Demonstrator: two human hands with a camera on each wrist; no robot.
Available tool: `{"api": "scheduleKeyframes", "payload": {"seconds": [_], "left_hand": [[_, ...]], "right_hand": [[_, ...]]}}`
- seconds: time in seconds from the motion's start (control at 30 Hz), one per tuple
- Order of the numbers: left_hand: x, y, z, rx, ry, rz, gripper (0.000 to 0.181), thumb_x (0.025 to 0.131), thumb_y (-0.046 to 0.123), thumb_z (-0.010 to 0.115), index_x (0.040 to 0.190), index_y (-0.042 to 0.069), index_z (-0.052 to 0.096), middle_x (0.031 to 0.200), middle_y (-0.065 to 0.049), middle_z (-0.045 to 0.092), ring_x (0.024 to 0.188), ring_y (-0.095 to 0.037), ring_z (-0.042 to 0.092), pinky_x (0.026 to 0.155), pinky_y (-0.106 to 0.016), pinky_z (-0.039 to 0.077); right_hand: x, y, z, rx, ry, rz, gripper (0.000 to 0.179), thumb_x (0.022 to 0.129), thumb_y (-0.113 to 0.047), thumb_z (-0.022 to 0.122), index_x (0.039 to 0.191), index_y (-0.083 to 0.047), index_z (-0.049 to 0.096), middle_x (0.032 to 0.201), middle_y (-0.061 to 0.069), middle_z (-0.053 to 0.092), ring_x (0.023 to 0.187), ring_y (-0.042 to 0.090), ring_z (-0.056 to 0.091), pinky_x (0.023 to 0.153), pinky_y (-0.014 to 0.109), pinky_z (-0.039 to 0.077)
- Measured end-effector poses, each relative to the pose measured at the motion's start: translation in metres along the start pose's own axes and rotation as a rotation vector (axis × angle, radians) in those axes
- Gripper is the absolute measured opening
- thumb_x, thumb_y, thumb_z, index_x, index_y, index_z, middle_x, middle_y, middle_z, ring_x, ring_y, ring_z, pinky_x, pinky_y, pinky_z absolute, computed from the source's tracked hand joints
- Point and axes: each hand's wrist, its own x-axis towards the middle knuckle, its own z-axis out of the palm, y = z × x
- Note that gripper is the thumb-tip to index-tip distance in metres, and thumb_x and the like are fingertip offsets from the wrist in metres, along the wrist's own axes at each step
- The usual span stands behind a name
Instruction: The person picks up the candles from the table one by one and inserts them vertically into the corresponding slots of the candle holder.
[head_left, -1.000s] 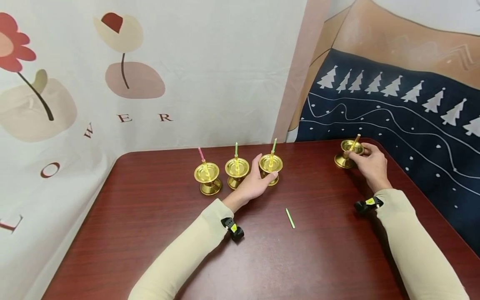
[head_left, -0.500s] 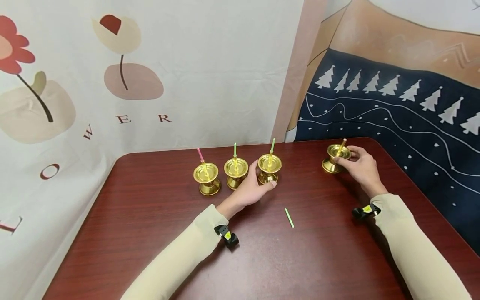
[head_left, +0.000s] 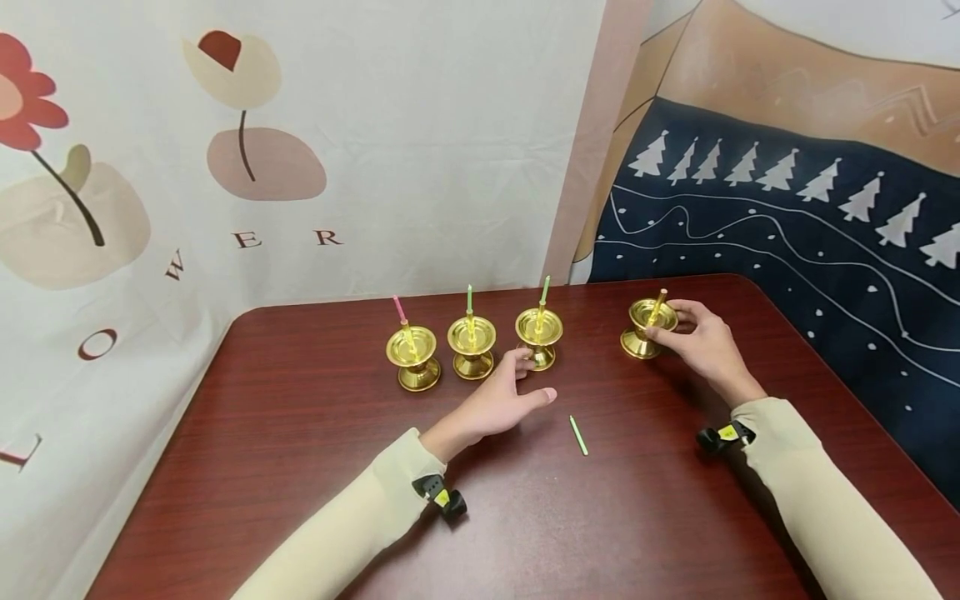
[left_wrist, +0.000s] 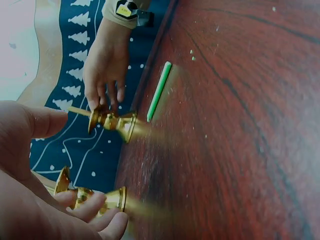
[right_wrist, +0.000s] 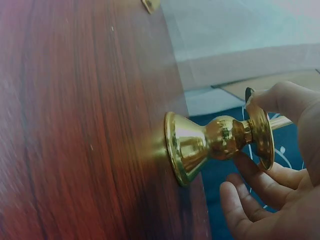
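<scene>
My right hand pinches the dish rim of a brass candle holder on the right of the table. It stands upright; its socket tube bears no candle. In the right wrist view, the thumb lies on the rim and fingers curl under the dish. My left hand has its thumb spread, fingertips beside the base of another brass holder, which carries a green candle. A loose green candle lies on the table in front of that hand.
Left of these stand a holder with a green candle and one with a pink candle. The reddish-brown table meets a white printed cloth behind and a dark blue one at right.
The right hand has brought its holder leftward and nearer. My left hand has loosened from around the third holder and drawn back toward me; that holder stays in the row.
</scene>
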Motion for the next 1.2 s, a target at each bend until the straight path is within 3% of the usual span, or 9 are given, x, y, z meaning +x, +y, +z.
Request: {"api": "scheduleKeyframes", "payload": {"seconds": [0.17,0.4,0.67,0.8,0.93,1.2], "left_hand": [[0.002,0.005,0.004,0.022,-0.060,0.068,0.071,0.104,0.027,0.074,0.161,-0.001,0.043,0.160,-0.016,0.056,0.153,-0.036,0.047,0.125,-0.051,0.036],[0.017,0.012,0.013,0.062,-0.109,0.087,0.071,0.107,0.034,0.072,0.166,0.007,0.044,0.164,-0.004,0.055,0.155,-0.026,0.046,0.125,-0.045,0.036],[0.041,0.013,0.021,0.057,-0.172,0.129,0.083,0.106,0.041,0.073,0.171,0.007,0.034,0.166,-0.007,0.052,0.156,-0.026,0.043,0.126,-0.048,0.034],[0.055,0.003,0.024,0.080,-0.182,0.147,0.092,0.102,0.054,0.074,0.173,0.014,0.031,0.165,-0.003,0.053,0.155,-0.022,0.045,0.124,-0.047,0.037],[0.059,0.008,0.021,0.057,-0.222,0.128,0.094,0.102,0.049,0.076,0.174,0.017,0.026,0.168,-0.005,0.049,0.157,-0.020,0.041,0.127,-0.048,0.033],[0.063,0.013,0.025,0.084,-0.222,0.116,0.095,0.104,0.040,0.075,0.176,0.015,0.018,0.169,-0.015,0.046,0.157,-0.019,0.041,0.127,-0.043,0.033]], "right_hand": [[-0.005,-0.007,0.007,-0.007,-0.034,-0.041,0.066,0.099,-0.024,0.085,0.150,0.006,0.055,0.135,0.031,0.068,0.112,0.031,0.066,0.083,0.011,0.047],[-0.011,-0.015,0.015,0.003,-0.087,-0.080,0.064,0.098,-0.020,0.085,0.150,0.004,0.057,0.134,0.028,0.070,0.112,0.037,0.068,0.086,0.013,0.048],[-0.016,-0.021,0.022,0.024,-0.153,-0.124,0.063,0.097,-0.020,0.086,0.150,0.001,0.059,0.131,0.022,0.072,0.109,0.032,0.068,0.088,0.020,0.051],[-0.017,-0.024,0.024,0.014,-0.177,-0.142,0.064,0.096,-0.021,0.086,0.150,0.000,0.060,0.127,0.021,0.073,0.112,0.034,0.070,0.091,0.023,0.051],[-0.019,-0.026,0.026,0.019,-0.202,-0.156,0.065,0.096,-0.020,0.087,0.150,0.000,0.059,0.126,0.020,0.073,0.112,0.034,0.071,0.093,0.024,0.052],[-0.023,-0.028,0.031,0.006,-0.234,-0.168,0.064,0.096,-0.021,0.088,0.152,-0.003,0.061,0.126,0.016,0.073,0.111,0.030,0.069,0.099,0.037,0.056]]}}
